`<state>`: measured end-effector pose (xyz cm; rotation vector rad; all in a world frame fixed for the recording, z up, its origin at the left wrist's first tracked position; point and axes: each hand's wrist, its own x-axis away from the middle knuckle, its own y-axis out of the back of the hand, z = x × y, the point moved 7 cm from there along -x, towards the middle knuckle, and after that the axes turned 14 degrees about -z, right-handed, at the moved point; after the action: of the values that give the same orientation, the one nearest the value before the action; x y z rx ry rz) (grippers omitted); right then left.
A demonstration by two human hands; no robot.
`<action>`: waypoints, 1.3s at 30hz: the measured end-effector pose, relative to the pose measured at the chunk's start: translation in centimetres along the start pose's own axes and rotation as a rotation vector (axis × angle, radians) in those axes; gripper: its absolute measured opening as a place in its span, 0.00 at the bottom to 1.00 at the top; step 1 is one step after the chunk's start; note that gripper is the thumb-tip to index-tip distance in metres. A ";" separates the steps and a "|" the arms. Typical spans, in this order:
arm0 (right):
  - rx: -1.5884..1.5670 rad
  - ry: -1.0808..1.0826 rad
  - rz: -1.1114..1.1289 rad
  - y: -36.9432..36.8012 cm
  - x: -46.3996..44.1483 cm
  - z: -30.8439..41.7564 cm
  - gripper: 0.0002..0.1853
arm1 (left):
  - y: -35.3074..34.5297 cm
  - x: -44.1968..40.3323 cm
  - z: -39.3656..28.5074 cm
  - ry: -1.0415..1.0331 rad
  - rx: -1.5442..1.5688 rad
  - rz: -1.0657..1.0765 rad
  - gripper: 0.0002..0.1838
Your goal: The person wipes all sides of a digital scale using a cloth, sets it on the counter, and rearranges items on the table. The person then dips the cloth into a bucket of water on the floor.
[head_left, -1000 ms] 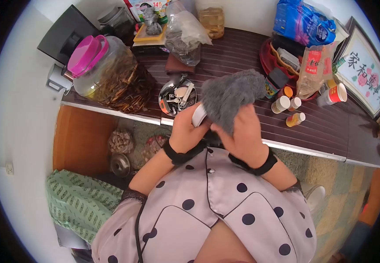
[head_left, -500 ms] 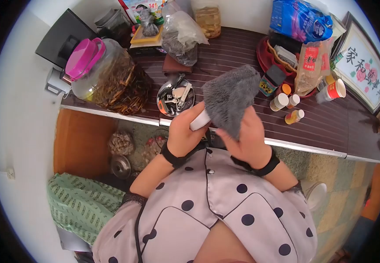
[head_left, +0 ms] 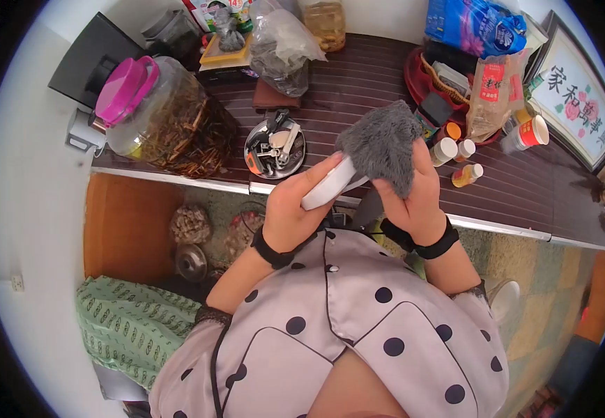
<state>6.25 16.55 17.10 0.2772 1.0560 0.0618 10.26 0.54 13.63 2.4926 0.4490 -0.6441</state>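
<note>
My left hand (head_left: 294, 210) is closed around a white object with a curved rim (head_left: 329, 185), perhaps a shallow dish or lid; its kind is unclear. A fluffy grey cloth (head_left: 383, 143) is gripped in my right hand (head_left: 414, 196), its thumb below and fingers partly behind the fabric. The cloth lies against the white object's upper right side and covers part of it. Both hands are at the front edge of the dark striped counter (head_left: 358, 76). Left of them sits a round metal tray (head_left: 301, 161) with keys and small items.
A big glass jar with a pink lid (head_left: 125, 87) stands on the left. Several small bottles (head_left: 467, 175) are at the right, near a red basket (head_left: 414, 73) and a framed picture (head_left: 574, 104). A plastic bag (head_left: 281, 52) is at the back.
The cloth has shifted right with my right hand, exposing more of the white object. My left hand stays nearly in place.
</note>
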 end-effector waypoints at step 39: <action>-0.055 -0.273 -0.175 0.0 -0.5 -1.6 0.14 | 0.5 -2.4 0.1 -0.002 -0.061 -0.011 0.26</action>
<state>4.63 16.79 16.80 0.1375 0.8021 -0.1021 8.44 -0.38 15.09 2.4335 0.4753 -0.6280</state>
